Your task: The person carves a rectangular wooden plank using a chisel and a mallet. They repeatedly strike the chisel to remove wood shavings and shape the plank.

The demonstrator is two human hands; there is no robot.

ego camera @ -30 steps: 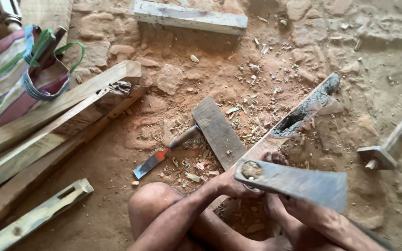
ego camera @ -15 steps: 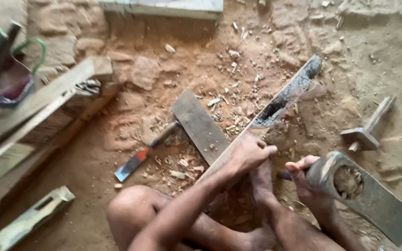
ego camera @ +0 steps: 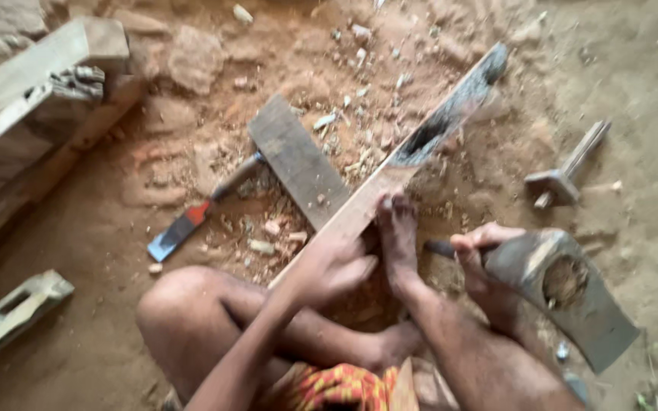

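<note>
A long wooden plank (ego camera: pixel 451 114) lies slanted on the sandy ground, with a dark slot (ego camera: pixel 420 141) cut into it. My left hand (ego camera: pixel 329 268) lies over the plank's near end and holds it down. My bare foot (ego camera: pixel 397 236) presses on the plank just beside that hand. To the right of the plank, my right hand (ego camera: pixel 481 262) grips a heavy metal axe head (ego camera: pixel 573 301) with a round eye hole. A short dark tool tip (ego camera: pixel 439 247) shows by my right fingers; I cannot tell what it is.
A flat dark board (ego camera: pixel 295 160) lies left of the plank, with a red and blue handled chisel (ego camera: pixel 192 221) next to it. A small hammer (ego camera: pixel 565 179) rests at the right. Stacked timbers (ego camera: pixel 32 84) lie far left, a slotted piece (ego camera: pixel 9 316) at bottom left. Wood chips litter the ground.
My right hand has carried the axe head from above the plank out to the right and lower. My left hand has settled onto the plank. The view has dropped closer.
</note>
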